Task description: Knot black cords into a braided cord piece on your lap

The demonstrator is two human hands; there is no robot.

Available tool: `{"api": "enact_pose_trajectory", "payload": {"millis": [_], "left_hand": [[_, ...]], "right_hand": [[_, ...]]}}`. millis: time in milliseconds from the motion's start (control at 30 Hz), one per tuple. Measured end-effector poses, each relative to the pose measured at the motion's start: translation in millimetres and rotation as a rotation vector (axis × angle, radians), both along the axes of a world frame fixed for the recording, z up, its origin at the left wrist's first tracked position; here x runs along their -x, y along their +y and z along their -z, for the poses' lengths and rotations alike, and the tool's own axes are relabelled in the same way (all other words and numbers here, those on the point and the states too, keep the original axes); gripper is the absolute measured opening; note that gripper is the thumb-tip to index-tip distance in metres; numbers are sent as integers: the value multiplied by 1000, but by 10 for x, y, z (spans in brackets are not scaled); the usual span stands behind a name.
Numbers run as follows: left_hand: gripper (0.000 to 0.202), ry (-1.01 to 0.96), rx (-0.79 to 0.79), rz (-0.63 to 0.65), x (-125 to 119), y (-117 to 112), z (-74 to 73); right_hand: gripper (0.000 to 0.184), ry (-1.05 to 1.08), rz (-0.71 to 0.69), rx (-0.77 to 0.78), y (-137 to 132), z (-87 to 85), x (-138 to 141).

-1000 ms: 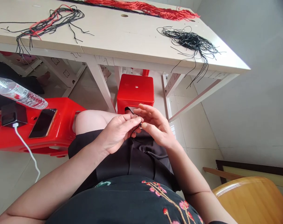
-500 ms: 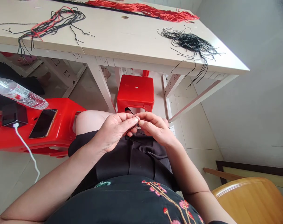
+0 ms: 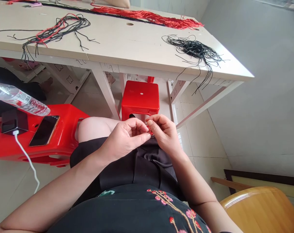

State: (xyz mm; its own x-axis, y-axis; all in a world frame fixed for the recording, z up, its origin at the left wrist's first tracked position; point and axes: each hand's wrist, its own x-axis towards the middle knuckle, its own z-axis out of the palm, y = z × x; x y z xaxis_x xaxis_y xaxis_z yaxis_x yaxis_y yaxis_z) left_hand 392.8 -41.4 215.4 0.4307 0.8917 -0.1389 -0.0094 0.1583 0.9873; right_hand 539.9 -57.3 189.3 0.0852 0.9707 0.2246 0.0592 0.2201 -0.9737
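Note:
Above my lap, my left hand (image 3: 124, 139) and my right hand (image 3: 164, 131) are close together, fingertips nearly touching. A thin black cord (image 3: 151, 134) shows faintly between them; most of it is hidden by the fingers or lost against the dark skirt. The left thumb and forefinger close on the cord, the other fingers curled behind. My right thumb and forefinger are pinched together slightly higher. Beyond the hands stands a red stool (image 3: 140, 97).
On the table (image 3: 127, 45) lie a black cord tangle (image 3: 195, 48), black and red cords (image 3: 57, 30) and a long red bundle (image 3: 147, 17). At left, a red stool (image 3: 69, 129) holds a bottle (image 3: 23, 100), phone (image 3: 45, 130) and black charger (image 3: 14, 121). A wooden chair (image 3: 260, 210) is at right.
My hands have drawn slightly apart, the right one rising. The left fingers have uncurled somewhat, and the dark cord that showed at the fingertips is now barely visible. The view has tilted a little.

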Motion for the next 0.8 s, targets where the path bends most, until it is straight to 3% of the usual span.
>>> {"api": "enact_pose_trajectory", "payload": {"millis": [333,533,700,800], "left_hand": [[3,188,-196,-14,29,39,80],[11,293,-299,13,79,32,104],[11,219,-221,-17,87,55,98],[12,130,-147,-45,89,89,76]], "right_hand": [[17,-112,96,-35,22,-47,-77],[12,-194,156,-88,-13,-107,-61],[16,-245,164,-95,-10,-55,-99],[19,-399,112,-199,24,-24,-167]]}}
